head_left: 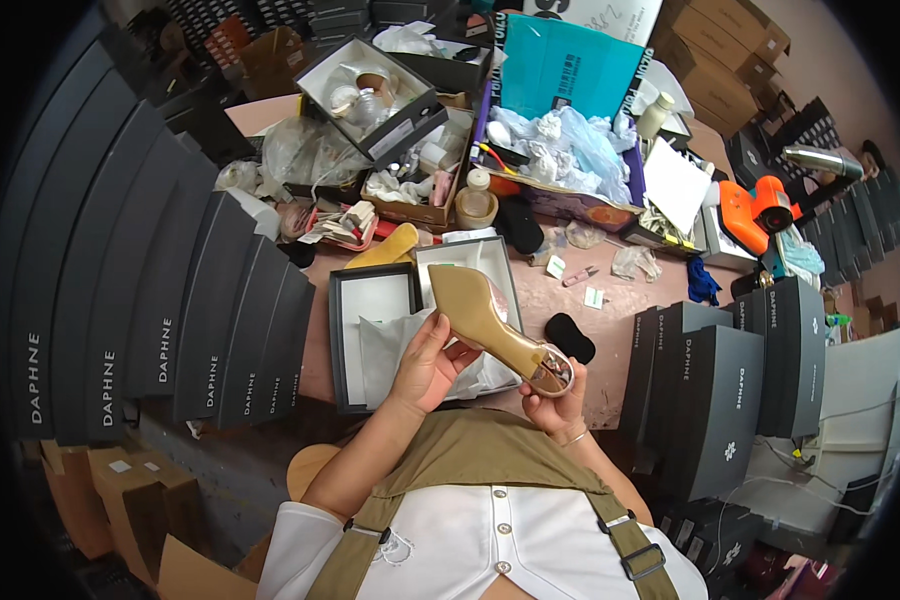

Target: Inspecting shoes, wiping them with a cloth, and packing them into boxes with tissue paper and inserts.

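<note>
A high-heeled shoe is held up between my two hands, its smooth tan sole turned toward me and its toe pointing up and left. My left hand grips its side near the middle of the sole. At the heel end, my right hand holds the shiny, clear-looking heel between its fingers. Beneath the shoe lies an open dark shoe box with white tissue paper in it. Its white-lined lid or second half sits alongside, partly hidden by the shoe.
Dark shoe boxes stand stacked high at my left, with more boxes at my right. Farther back are a carton of crumpled bluish plastic, a box of small supplies, an orange tool and a black oval pad.
</note>
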### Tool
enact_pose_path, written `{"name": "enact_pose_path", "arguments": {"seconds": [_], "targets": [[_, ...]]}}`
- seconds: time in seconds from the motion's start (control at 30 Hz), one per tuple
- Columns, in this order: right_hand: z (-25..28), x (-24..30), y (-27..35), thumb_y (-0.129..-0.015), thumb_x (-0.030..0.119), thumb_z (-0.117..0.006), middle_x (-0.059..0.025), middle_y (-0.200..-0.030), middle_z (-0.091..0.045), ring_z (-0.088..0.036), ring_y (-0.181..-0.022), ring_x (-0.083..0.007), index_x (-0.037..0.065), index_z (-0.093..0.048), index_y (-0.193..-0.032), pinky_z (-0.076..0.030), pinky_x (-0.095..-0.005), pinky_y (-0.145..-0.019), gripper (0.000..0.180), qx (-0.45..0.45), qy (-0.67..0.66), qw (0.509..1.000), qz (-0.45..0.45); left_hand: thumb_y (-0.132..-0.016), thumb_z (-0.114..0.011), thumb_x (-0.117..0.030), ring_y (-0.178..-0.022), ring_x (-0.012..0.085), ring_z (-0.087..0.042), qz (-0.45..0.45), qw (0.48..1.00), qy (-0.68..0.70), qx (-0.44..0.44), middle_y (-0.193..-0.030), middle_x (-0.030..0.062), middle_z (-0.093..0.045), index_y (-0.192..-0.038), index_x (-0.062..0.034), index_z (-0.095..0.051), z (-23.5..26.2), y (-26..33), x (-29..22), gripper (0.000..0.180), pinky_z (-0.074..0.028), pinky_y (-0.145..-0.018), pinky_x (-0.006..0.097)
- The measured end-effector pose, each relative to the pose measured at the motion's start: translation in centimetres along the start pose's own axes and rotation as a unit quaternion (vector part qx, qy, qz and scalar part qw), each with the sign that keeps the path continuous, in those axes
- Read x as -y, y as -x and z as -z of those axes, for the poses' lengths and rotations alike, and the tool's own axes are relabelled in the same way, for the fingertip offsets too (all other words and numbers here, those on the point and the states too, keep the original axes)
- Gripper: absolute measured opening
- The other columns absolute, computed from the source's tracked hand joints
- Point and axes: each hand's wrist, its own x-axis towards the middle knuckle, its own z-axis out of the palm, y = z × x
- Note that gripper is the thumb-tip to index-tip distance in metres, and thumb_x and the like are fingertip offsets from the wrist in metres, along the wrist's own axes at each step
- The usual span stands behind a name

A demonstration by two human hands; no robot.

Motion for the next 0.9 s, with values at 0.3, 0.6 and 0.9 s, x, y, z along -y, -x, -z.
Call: {"name": "enact_pose_path", "arguments": {"seconds": [0.3,0.6,0.9], "targets": [[0.9,0.5,-0.1,-0.087,0.050,-0.047,-0.0217,-0.108,-0.061,-0.065,-0.084,-0.0362,0.003,-0.051,-0.123,-0.059,-0.0369,-0.065,0.060,0.017,-0.034,0.999,-0.033,-0.095,-0.052,-0.031,-0.094,0.0158,-0.058,0.004,0.999,-0.012,-0.042,-0.109,0.0036,-0.058,-0.125,-0.0124,-0.046,0.3,0.2,0.5,0.036,-0.050,-0.082,0.030],[2.5,0.8,-0.9,-0.083,0.056,-0.050,-0.0097,-0.096,-0.064,-0.063,-0.070,-0.0273,0.012,-0.056,-0.116,-0.050,-0.0306,-0.051,0.055,-0.052,0.020,0.997,-0.045,-0.091,-0.058,-0.019,-0.099,0.0217,-0.061,-0.095,0.991,-0.093,0.007,-0.122,0.0099,-0.052,-0.135,-0.0117,-0.029,-1.6,1.8,0.0,0.053,-0.056,-0.079,0.034],[4.2,0.5,-1.3,-0.084,0.059,-0.046,-0.0081,-0.083,-0.065,-0.059,-0.058,-0.0223,0.012,-0.061,-0.103,-0.048,-0.0297,-0.045,0.053,-0.075,0.013,0.995,-0.060,-0.083,-0.069,-0.020,-0.104,0.0246,-0.059,-0.119,0.985,-0.125,0.020,-0.123,0.0107,-0.048,-0.137,-0.0094,-0.023,-2.8,2.3,0.5,0.071,-0.057,-0.076,0.036]]}}
